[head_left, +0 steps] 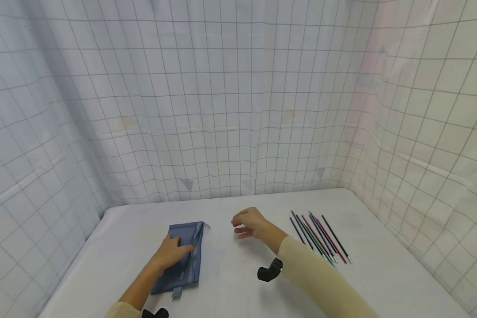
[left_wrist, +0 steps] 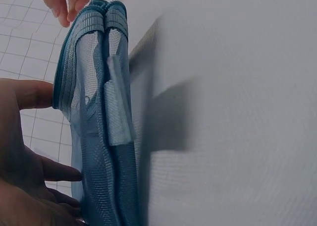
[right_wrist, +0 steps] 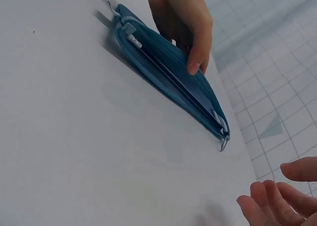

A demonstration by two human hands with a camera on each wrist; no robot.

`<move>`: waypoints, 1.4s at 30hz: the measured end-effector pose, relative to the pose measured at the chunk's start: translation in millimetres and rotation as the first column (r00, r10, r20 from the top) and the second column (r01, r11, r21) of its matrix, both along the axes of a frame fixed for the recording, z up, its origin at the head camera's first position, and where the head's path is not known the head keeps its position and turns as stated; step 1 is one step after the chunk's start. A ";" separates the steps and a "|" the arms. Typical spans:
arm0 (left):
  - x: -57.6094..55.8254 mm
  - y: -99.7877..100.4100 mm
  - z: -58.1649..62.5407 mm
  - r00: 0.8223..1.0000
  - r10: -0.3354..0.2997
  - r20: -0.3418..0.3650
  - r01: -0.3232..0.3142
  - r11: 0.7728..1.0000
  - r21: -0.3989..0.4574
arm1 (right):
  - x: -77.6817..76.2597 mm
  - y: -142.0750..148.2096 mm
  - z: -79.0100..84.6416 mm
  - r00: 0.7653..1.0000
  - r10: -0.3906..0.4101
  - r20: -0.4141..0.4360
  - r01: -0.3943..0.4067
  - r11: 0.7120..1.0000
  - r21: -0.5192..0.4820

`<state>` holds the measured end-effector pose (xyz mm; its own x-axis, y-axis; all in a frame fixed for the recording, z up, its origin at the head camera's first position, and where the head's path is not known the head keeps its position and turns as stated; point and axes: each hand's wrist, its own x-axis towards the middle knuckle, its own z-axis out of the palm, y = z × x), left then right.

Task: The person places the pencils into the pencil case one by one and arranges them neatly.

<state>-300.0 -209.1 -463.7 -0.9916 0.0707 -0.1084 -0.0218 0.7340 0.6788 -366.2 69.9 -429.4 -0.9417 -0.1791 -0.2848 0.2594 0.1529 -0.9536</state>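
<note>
A blue zip pouch [head_left: 179, 229] with mesh panels lies flat on the left part of the white table. My left hand [head_left: 170, 254] rests on its top, fingers spread, with the thumb near the zip edge. From the right wrist view, the pouch's mouth [right_wrist: 171, 87] gapes, and a dark pencil with a white end [right_wrist: 134, 41] lies inside. My right hand [head_left: 249, 222] hovers to the right of the pouch, fingers loosely bent and holding nothing. Several pencils [head_left: 322, 238], dark, red and green, are spread side by side right of my right forearm.
A white cloth covers the table [head_left: 230, 274]. White curtains with a dark grid [head_left: 222, 110] hang behind it and along both sides. A black wrist camera [head_left: 270, 270] sticks out from my right sleeve, and another [head_left: 156, 313] shows at my left wrist.
</note>
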 end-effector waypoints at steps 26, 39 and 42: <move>1.6 0.4 -1.3 1.000 0.007 -0.004 -0.007 1.000 0.005 | -3.8 94.7 -2.0 0.997 -0.067 -0.025 0.068 0.995 0.069; 1.4 -0.8 -4.1 1.000 0.007 0.002 -0.007 1.000 0.003 | 1.1 124.5 -6.2 0.994 -0.101 -0.044 0.106 0.986 0.129; 1.1 -0.5 -2.9 1.000 0.006 0.006 -0.006 1.000 0.014 | -0.3 130.3 -5.3 0.994 -0.101 -0.047 0.107 0.983 0.150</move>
